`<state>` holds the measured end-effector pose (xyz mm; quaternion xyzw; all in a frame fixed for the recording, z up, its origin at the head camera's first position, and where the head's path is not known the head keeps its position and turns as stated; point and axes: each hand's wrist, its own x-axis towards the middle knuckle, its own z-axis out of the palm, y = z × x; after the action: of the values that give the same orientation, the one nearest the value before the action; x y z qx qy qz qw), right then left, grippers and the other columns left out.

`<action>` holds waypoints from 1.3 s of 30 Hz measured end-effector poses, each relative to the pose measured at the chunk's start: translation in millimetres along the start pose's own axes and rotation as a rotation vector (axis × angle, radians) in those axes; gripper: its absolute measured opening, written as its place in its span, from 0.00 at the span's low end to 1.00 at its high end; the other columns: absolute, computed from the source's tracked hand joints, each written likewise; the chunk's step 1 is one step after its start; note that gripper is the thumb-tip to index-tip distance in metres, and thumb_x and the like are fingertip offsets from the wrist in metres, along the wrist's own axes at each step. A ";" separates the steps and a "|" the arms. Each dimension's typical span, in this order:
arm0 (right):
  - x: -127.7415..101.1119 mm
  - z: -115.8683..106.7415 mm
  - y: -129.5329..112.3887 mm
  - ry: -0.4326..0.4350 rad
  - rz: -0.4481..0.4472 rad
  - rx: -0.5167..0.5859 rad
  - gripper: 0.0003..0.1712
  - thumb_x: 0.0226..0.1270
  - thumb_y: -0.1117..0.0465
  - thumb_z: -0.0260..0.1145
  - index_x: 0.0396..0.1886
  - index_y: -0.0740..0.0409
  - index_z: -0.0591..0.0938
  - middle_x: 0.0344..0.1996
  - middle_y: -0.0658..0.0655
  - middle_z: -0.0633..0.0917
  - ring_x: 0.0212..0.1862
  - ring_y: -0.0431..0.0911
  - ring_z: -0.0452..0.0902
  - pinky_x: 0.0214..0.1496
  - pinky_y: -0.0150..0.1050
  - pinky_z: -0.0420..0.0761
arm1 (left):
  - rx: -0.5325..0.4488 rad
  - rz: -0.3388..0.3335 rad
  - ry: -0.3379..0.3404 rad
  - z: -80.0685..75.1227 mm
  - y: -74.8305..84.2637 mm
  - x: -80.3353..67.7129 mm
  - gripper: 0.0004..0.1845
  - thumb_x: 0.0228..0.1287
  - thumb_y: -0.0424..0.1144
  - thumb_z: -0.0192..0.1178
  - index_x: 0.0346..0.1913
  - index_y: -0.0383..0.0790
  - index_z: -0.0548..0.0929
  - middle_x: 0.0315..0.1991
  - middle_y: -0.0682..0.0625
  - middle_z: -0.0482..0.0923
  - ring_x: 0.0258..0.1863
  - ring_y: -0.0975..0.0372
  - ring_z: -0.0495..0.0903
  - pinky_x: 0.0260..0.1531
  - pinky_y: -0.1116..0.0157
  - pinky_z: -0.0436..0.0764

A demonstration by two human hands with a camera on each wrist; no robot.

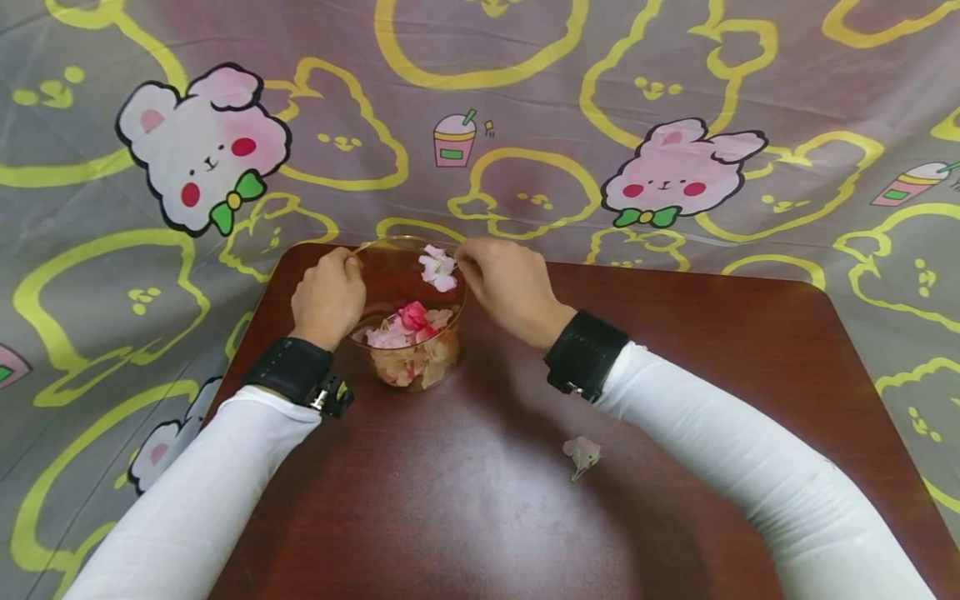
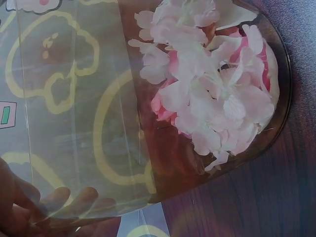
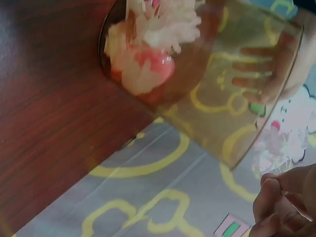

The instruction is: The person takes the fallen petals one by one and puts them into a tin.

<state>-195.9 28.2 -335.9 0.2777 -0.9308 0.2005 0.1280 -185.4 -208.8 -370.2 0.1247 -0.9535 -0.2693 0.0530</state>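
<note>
A see-through amber container [image 1: 386, 283] stands toward the back left of the table, holding a heap of pink and white artificial flowers [image 1: 408, 329]. My left hand [image 1: 327, 298] grips its left side near the rim. In the right wrist view, that hand's fingers [image 3: 252, 69] show through the tinted wall. At the right of the rim, my right hand [image 1: 510, 287] pinches a pale pink flower [image 1: 437, 268] by its stem end. The petals overlap the container's upper part in the head view; the right wrist view shows the flower [image 3: 276, 148] close by the rim.
One loose pale flower [image 1: 582, 455] lies on the dark red-brown table [image 1: 450, 517], near my right forearm. Behind the table hangs a grey cloth [image 1: 525, 108] printed with yellow outlines and cartoon animals, close behind the container. Both wrists wear black bands [image 1: 587, 356].
</note>
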 end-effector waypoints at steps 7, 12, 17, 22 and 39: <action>-4.1 4.8 -14.4 -0.196 -0.089 -0.028 0.16 0.73 0.49 0.65 0.54 0.50 0.85 0.43 0.49 0.89 0.39 0.42 0.83 0.36 0.43 0.82 | 0.001 -0.004 -0.001 -0.6 0.8 -0.6 0.22 0.81 0.45 0.35 0.57 0.39 0.79 0.57 0.33 0.81 0.56 0.34 0.79 0.50 0.37 0.75; -5.8 4.7 -16.3 -0.236 -0.098 -0.035 0.18 0.72 0.47 0.66 0.54 0.51 0.85 0.43 0.50 0.89 0.36 0.42 0.81 0.33 0.41 0.81 | 0.005 -0.006 -0.005 0.2 0.3 0.2 0.21 0.81 0.44 0.36 0.57 0.39 0.78 0.57 0.33 0.81 0.56 0.34 0.79 0.50 0.37 0.75; -6.6 4.3 -16.1 -0.242 -0.099 -0.031 0.18 0.72 0.47 0.65 0.54 0.51 0.85 0.43 0.50 0.89 0.36 0.41 0.81 0.33 0.40 0.80 | 0.004 -0.009 -0.012 0.6 -0.3 0.7 0.21 0.81 0.44 0.36 0.58 0.38 0.77 0.57 0.33 0.81 0.57 0.34 0.79 0.50 0.36 0.75; -7.8 3.6 -15.5 -0.247 -0.099 -0.034 0.18 0.72 0.47 0.65 0.53 0.52 0.85 0.42 0.51 0.89 0.37 0.42 0.82 0.34 0.41 0.81 | 0.006 -0.009 -0.011 0.1 0.0 0.7 0.22 0.81 0.44 0.36 0.58 0.38 0.78 0.58 0.33 0.81 0.57 0.34 0.79 0.51 0.36 0.75; -36.4 -16.2 -7.3 -0.184 -0.163 -0.109 0.14 0.71 0.47 0.66 0.43 0.51 0.86 0.33 0.49 0.87 0.29 0.42 0.79 0.25 0.39 0.75 | -0.004 -0.012 -0.005 -0.7 0.4 -0.6 0.21 0.81 0.44 0.36 0.57 0.38 0.78 0.57 0.33 0.81 0.57 0.34 0.79 0.50 0.36 0.75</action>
<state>-160.0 46.7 -332.1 0.3621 -0.9225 0.1120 0.0728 -184.8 -208.6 -369.4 0.1295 -0.9523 -0.2717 0.0495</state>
